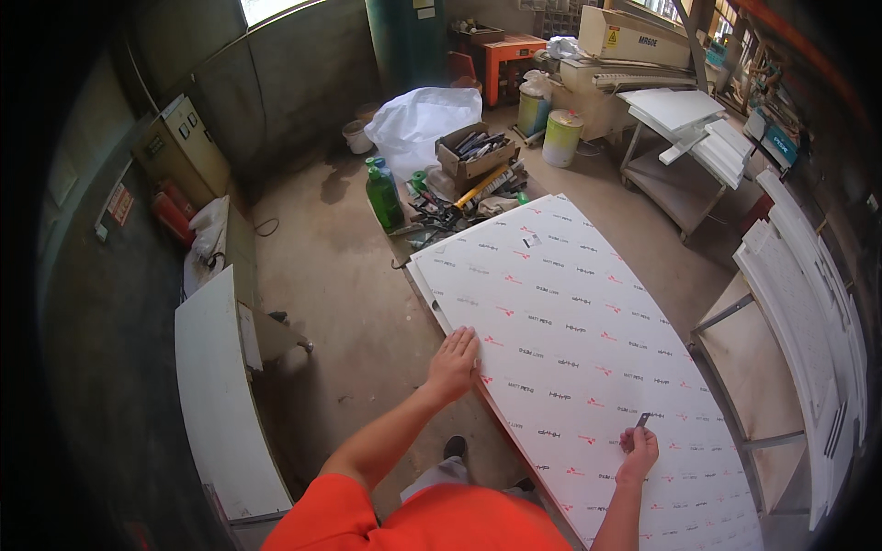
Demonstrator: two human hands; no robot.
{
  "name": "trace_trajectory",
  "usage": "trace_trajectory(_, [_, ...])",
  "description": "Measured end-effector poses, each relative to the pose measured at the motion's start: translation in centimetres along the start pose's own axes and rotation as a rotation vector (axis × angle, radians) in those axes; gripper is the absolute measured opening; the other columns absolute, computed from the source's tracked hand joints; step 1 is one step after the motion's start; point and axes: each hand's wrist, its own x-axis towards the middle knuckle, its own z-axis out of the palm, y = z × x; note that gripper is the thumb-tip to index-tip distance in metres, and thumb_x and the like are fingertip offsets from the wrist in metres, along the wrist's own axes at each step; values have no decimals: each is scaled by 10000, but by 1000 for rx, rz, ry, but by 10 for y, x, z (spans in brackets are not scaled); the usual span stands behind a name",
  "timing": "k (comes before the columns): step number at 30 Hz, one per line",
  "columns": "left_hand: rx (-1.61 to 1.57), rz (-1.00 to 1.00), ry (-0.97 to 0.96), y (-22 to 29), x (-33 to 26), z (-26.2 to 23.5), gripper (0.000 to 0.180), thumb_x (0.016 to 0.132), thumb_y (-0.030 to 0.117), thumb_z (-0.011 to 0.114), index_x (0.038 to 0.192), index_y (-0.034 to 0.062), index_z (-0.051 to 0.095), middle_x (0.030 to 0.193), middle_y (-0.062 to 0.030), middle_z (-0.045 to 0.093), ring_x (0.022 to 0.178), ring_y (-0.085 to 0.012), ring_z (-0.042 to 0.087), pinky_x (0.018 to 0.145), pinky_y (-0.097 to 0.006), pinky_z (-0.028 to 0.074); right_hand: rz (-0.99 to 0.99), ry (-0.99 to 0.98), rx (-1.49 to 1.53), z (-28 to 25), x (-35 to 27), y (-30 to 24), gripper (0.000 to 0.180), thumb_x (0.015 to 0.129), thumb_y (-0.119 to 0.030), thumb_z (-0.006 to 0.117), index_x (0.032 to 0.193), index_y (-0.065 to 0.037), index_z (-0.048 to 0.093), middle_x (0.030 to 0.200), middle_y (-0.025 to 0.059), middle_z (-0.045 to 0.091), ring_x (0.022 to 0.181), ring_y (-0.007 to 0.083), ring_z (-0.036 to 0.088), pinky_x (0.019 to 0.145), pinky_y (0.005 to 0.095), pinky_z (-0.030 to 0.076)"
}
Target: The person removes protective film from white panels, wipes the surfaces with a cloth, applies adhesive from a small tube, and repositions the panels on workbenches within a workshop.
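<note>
From the middle of my view, the white printed panel (588,372) lies toward four o'clock. My left hand (453,365), at six, rests on its edge with fingers extended, gripping nothing that I can see. My right hand (639,454), between four and five, is closed on a small dark tool (644,420) pointing toward one. A green bottle (384,202) stands at eleven.

Washed-out daylight glared in a window (268,8) at the top, while the left wall (115,298) lay dim. The printed white panel (570,340) looked bright; its right edge bowed, and black vignetting swallowed the corners.
</note>
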Motion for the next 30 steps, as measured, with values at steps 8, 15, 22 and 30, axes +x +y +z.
trace_trajectory(8, [129,-142,21,-118,91,2,542,928,161,600,1417,-66,546,1547,-259,516,1476,-413,452,1255,-514,310,174,-5,17,-9,16,-11,110,1052,-152,616,1039,-44,597,876,72,699,718,158,670,662,306,572])
trace_trajectory(15, [139,-202,27,-200,135,-6,570,898,186,633,1401,-71,557,1531,-267,530,1456,-416,469,1236,-525,333,234,36,-57,2,21,-7,115,1047,-176,595,1041,-61,589,868,71,699,713,174,668,641,328,564])
trace_trajectory(22, [80,-86,-15,-198,150,-24,602,817,151,708,1368,-52,575,1421,-231,582,1312,-395,549,1153,-510,393,191,142,-256,49,18,-11,116,1033,-143,611,1034,-27,599,868,88,700,703,168,659,638,323,553])
trace_trajectory(30, [8,-120,-55,-197,159,-49,567,778,99,710,1319,-32,604,1211,-184,611,1109,-385,573,981,-500,445,166,23,-49,236,20,-45,96,1020,-96,632,994,-4,631,907,121,736,738,176,695,686,313,583])
